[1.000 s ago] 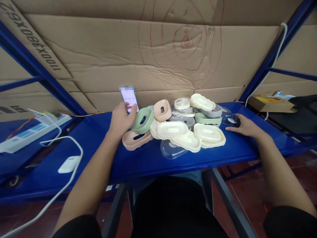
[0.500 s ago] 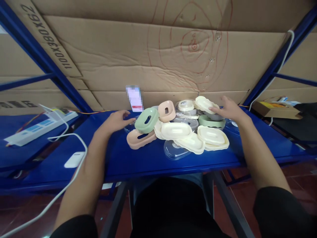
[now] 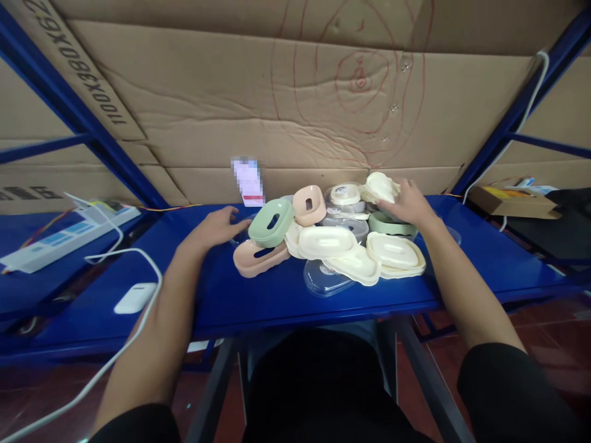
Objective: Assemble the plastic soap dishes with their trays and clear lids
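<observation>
Right grip (image 3: 410,203): you are pinching a cream, wavy-edged plastic piece (image 3: 379,186) between thumb and fingers, at the back right of the heap. It is tilting above a sage-green slotted plastic tray (image 3: 392,225), which is lying nearer to you and partly behind your wrist.

Left grip (image 3: 215,227): you are holding thumb and fingers spread, just beside a light-green, rounded plastic tray with an oblong slot (image 3: 279,212). Whether your thumb is touching its rim, you cannot tell from this view. A clear plastic cover (image 3: 238,236) is showing partly beside your thumb.

Heap, on the blue worktop (image 3: 263,301): the light-green tray is resting tilted on a dusty-pink slotted plastic tray (image 3: 247,264). A peach slotted plastic tray (image 3: 301,212) is leaning behind it. Toward you, a cream oblong plastic lid (image 3: 327,242) is overlapping a second cream lid (image 3: 359,269), which is partly covering a transparent plastic lid (image 3: 323,281). At front right, two cream lids (image 3: 392,252) are lying stacked.

Behind: a phone with a blurred screen (image 3: 248,183) is standing near the brown cardboard wall (image 3: 207,92).
</observation>
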Tool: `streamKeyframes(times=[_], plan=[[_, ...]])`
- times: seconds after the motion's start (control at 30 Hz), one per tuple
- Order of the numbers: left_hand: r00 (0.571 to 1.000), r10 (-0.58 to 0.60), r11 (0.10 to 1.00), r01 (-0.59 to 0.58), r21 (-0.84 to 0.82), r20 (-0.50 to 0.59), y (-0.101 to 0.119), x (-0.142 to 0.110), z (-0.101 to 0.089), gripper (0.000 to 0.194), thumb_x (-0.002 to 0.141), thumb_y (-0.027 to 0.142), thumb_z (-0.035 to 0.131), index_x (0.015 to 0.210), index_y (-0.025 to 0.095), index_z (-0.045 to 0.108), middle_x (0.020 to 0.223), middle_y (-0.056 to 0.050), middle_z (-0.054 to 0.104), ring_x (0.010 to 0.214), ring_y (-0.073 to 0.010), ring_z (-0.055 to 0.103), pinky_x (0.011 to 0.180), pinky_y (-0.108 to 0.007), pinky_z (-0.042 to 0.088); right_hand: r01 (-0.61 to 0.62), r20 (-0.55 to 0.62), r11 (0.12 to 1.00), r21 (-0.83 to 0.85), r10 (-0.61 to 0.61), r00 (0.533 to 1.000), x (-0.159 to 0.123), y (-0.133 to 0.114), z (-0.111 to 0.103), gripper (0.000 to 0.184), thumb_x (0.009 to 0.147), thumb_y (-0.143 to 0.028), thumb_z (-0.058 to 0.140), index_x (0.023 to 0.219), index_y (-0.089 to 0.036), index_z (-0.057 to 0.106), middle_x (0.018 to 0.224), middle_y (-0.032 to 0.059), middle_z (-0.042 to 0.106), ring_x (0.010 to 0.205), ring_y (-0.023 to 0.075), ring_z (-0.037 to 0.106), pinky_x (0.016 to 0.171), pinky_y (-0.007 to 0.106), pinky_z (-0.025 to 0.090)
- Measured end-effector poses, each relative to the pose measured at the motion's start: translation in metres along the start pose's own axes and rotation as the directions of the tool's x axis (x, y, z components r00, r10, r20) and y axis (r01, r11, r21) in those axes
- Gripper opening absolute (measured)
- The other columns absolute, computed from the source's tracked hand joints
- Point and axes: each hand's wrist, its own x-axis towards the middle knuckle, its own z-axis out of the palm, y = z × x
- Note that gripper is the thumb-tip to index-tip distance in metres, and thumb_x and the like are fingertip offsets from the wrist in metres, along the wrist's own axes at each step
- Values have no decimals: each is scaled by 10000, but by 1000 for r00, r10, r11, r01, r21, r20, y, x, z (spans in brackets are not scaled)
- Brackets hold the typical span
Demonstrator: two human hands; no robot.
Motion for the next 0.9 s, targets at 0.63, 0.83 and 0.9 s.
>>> streamKeyframes(times=[0.63, 0.83, 0.9], plan=[[985, 95, 959, -130, -251, -146, 49, -30, 0, 801, 777, 766, 722, 1306, 165, 715, 1232, -194, 787, 1104, -378, 747, 977, -486, 580, -22, -161, 997, -75, 9, 987, -7, 4, 11, 899, 847, -694, 710, 1452, -47, 554, 1347, 291, 637, 1290, 455, 580, 1081, 567, 489], [982, 118, 975, -142, -171, -145, 70, -39, 7, 1017, 821, 783, 701, 1589, 148, 496, 1500, -261, 643, 1319, -437, 653, 1102, -561, 517, -27, -244, 999, -45, 15, 970, -7, 2, 11, 927, 855, -749, 675, 1464, -66, 529, 1361, 293, 623, 1292, 469, 583, 1089, 606, 488], [980, 120, 979, -143, -143, -156, 78, -43, 9, 1059, 801, 786, 726, 1599, 141, 467, 1486, -265, 650, 1333, -447, 643, 1103, -565, 515, -17, -268, 1000, -25, 10, 963, -8, 1, 10, 919, 878, -772, 632, 1463, -72, 524, 1371, 299, 620, 1307, 470, 577, 1093, 612, 488]])
